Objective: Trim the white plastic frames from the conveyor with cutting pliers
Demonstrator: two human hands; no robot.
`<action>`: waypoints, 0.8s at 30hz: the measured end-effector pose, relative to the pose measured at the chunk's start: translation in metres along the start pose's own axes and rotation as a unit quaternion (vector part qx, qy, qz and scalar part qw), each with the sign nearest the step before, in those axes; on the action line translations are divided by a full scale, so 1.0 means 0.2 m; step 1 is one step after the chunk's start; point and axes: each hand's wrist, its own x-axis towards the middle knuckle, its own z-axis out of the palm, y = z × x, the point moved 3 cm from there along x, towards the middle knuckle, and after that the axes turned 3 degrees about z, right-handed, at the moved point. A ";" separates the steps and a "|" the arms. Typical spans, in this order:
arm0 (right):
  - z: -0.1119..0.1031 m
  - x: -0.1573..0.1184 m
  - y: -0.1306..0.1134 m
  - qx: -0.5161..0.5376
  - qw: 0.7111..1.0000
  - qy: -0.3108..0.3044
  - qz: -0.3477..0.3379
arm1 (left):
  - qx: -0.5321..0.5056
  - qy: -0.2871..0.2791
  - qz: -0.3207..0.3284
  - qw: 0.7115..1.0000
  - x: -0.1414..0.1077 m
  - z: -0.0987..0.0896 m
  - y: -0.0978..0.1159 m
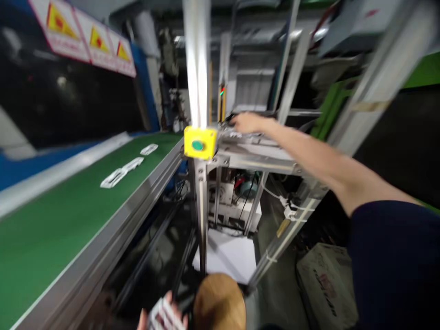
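Two bare hands show, one high and one low. The right hand (248, 122), at the end of an arm in a dark navy sleeve (395, 261), lies palm down with its fingers stretched out, against a metal ledge (240, 140) of a steel frame (202, 215). It is blurred, so I cannot tell whether it has hold of anything. The left hand (141, 323), cut off by the bottom edge, is curled closed around a bundle of white printed pieces (165, 316).

A square yellow box (200, 143) with a round green button (197, 145) sits on the frame. A long green belt (51, 238) with a smooth, matte surface runs beside it, edged by a grey metal rail (103, 229). Three flat white pieces (133, 163) with cut-out shapes lie on the belt, well apart from both hands. Below the frame lies a pile of smooth white sheets (227, 254), just beside a round tan thing (219, 302), too blurred to name. Further right sits a pale, printed sack (325, 286).
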 end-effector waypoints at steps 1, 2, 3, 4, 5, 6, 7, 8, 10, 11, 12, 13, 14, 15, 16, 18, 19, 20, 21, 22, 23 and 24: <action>-0.03 -0.02 -0.04 0.005 1.000 0.000 -0.003 | -0.039 0.009 -0.012 0.999 -0.10 -0.05 -0.06; -0.07 -0.06 -0.08 0.017 1.000 0.024 -0.011 | -0.092 0.006 -0.016 0.996 -0.18 -0.08 -0.09; -0.13 -0.10 -0.13 0.062 0.995 0.082 -0.017 | -0.150 -0.004 -0.014 0.989 -0.25 -0.10 -0.11; -0.18 -0.16 -0.18 0.131 0.982 0.129 -0.030 | -0.222 -0.028 -0.006 0.975 -0.30 -0.10 -0.10; -0.24 -0.24 -0.23 0.193 0.967 0.162 -0.051 | -0.286 -0.057 -0.001 0.957 -0.32 -0.10 -0.08; -0.28 -0.33 -0.30 0.217 0.954 0.190 -0.082 | -0.332 -0.081 0.003 0.940 -0.34 -0.08 -0.05; -0.32 -0.43 -0.36 0.227 0.946 0.207 -0.107 | -0.363 -0.102 0.007 0.926 -0.35 -0.07 -0.01; -0.34 -0.52 -0.44 0.234 0.942 0.197 -0.137 | -0.375 -0.119 0.009 0.919 -0.35 -0.05 0.02; -0.31 -0.68 -0.59 0.237 0.943 0.109 -0.207 | -0.379 -0.153 0.019 0.912 -0.36 0.01 0.08; -0.27 -0.74 -0.67 0.238 0.939 0.045 -0.243 | -0.374 -0.176 0.026 0.910 -0.37 0.04 0.10; -0.21 -0.79 -0.74 0.240 0.932 -0.022 -0.273 | -0.365 -0.201 0.030 0.908 -0.39 0.09 0.12; -0.16 -0.83 -0.80 0.242 0.921 -0.082 -0.295 | -0.350 -0.229 0.031 0.908 -0.41 0.14 0.14; -0.10 -0.86 -0.84 0.247 0.907 -0.140 -0.312 | -0.331 -0.256 0.033 0.908 -0.43 0.19 0.16; -0.05 -0.90 -0.88 0.256 0.888 -0.200 -0.326 | -0.308 -0.279 0.036 0.909 -0.46 0.24 0.18; -0.01 -0.93 -0.91 0.271 0.864 -0.263 -0.335 | -0.284 -0.298 0.039 0.911 -0.50 0.29 0.19; 0.04 -0.99 -0.95 0.308 0.806 -0.373 -0.341 | -0.244 -0.317 0.049 0.915 -0.55 0.37 0.22; 0.04 -1.02 -0.96 0.326 0.784 -0.404 -0.340 | -0.234 -0.317 0.059 0.917 -0.57 0.40 0.23; 0.02 -1.03 -0.95 0.338 0.776 -0.411 -0.338 | -0.228 -0.311 0.074 0.919 -0.58 0.41 0.23; -0.02 -1.04 -0.93 0.344 0.782 -0.395 -0.336 | -0.224 -0.298 0.094 0.923 -0.57 0.42 0.23; -0.07 -1.04 -0.89 0.342 0.797 -0.369 -0.334 | -0.213 -0.277 0.122 0.929 -0.56 0.41 0.23; -0.12 -1.03 -0.84 0.335 0.815 -0.342 -0.326 | -0.192 -0.247 0.152 0.937 -0.55 0.38 0.22; -0.18 -1.00 -0.76 0.326 0.839 -0.312 -0.306 | -0.161 -0.208 0.174 0.949 -0.53 0.35 0.20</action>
